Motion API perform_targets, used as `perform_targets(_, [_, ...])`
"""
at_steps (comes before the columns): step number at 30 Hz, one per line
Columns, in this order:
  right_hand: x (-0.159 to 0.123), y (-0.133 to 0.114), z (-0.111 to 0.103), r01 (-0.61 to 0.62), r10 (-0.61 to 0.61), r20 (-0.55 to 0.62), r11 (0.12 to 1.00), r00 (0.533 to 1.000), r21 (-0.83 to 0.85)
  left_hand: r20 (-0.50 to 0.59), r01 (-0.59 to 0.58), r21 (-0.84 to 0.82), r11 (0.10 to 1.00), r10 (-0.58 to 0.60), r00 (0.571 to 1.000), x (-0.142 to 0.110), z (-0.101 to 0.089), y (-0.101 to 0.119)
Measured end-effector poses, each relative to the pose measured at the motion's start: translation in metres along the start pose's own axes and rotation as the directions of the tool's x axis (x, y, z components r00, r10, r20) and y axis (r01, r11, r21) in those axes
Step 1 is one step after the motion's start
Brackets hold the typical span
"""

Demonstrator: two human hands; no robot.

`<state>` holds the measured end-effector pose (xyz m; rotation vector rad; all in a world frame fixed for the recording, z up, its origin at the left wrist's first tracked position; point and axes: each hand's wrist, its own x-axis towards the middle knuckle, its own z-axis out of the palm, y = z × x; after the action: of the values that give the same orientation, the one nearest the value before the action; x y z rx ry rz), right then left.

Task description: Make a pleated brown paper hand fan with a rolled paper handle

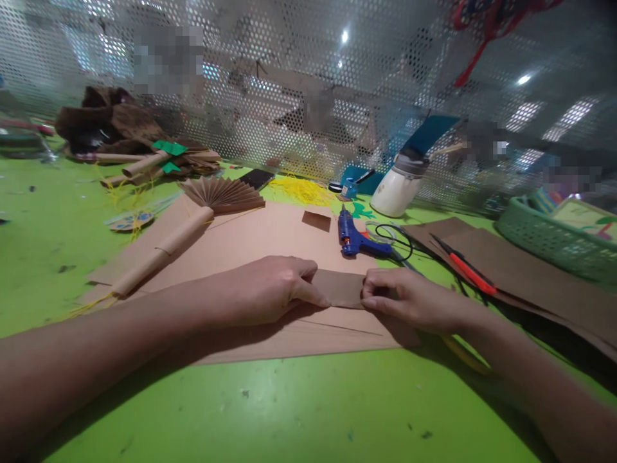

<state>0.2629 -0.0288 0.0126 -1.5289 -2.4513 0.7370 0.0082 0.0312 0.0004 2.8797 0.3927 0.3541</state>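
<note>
A small brown paper strip [341,288] is stretched between my two hands, just above larger sheets of brown paper [250,241]. My left hand [277,286] pinches its left end between thumb and fingers. At the other end, my right hand [400,296] grips the strip, fingers curled against the thumb. Beyond the hands lies a blue glue gun [357,238], its nozzle pointing away. Near it rests a small brown paper piece [317,220]. A rolled paper tube [166,251] and a pleated paper fan [224,194] sit to the left of the hands.
On the right are an orange-handled cutter [470,270] on brown sheets [530,276] and a green basket [554,235]. A white jar [396,190], yellow shreds [303,189] and a dark phone-like slab [257,179] stand or lie at the back, before a perforated metal screen [270,83].
</note>
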Motion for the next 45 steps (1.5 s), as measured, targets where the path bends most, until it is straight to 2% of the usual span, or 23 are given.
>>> perform_targets(7, [0.000,-0.001,-0.003,-0.069,0.069,0.020,0.997,0.997,0.037,-0.017,0.000,0.041,0.999,0.001,1.000,-0.002,0.004,0.000])
perform_targets(13, [0.002,-0.005,-0.003,-0.096,0.097,0.026,0.995,0.995,-0.017,-0.047,-0.011,0.048,0.999,0.014,0.999,-0.003,0.006,-0.002])
perform_targets(20, [0.002,-0.006,-0.003,-0.208,0.208,0.003,0.977,0.978,0.041,-0.009,0.006,0.027,1.000,-0.006,1.000,-0.001,0.001,0.000])
perform_targets(30, [-0.001,0.003,-0.005,-0.231,0.229,0.030,0.969,0.973,0.088,-0.052,0.000,0.003,1.000,0.000,0.999,-0.002,0.003,-0.001])
perform_targets(35, [-0.001,0.004,-0.007,-0.228,0.224,0.058,0.971,0.973,0.068,-0.026,0.006,0.023,1.000,-0.005,1.000,-0.002,0.003,-0.002])
perform_targets(40, [-0.001,0.006,-0.008,-0.254,0.250,0.055,0.963,0.967,0.094,-0.075,-0.007,0.026,1.000,0.009,0.997,-0.003,0.005,-0.003])
perform_targets(45, [-0.003,0.013,-0.009,-0.223,0.218,0.048,0.963,0.975,0.153,-0.078,-0.007,0.031,1.000,0.009,0.997,-0.002,0.005,0.001])
